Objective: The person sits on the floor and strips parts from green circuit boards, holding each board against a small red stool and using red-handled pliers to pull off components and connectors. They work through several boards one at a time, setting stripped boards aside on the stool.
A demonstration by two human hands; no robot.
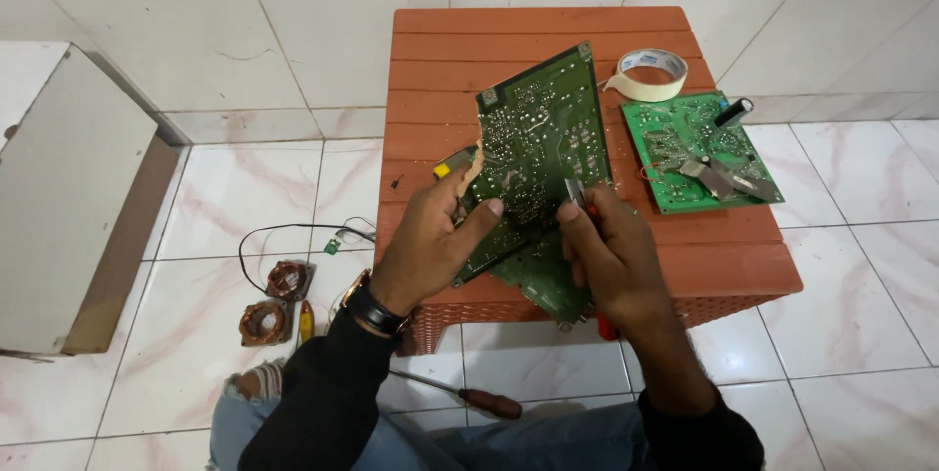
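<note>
While two hands (430, 236) (611, 246) grip one circuit board (538, 138), another board (699, 148) lies beside.

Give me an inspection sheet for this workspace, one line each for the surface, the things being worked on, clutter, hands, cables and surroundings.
Surface: low orange slatted table, specks of debris on it.
Job's things: dark green circuit board held tilted, solder side up; red-handled tool with its metal tip on the board.
Clutter: second green circuit board flat on the table; roll of masking tape; screwdriver and two copper coils on the floor.
Grippers: left hand grips the board's edge; right hand holds the tool.
Cables: thin black wire looped on the floor.
Surroundings: white tiled floor and wall; white box at left.
</note>
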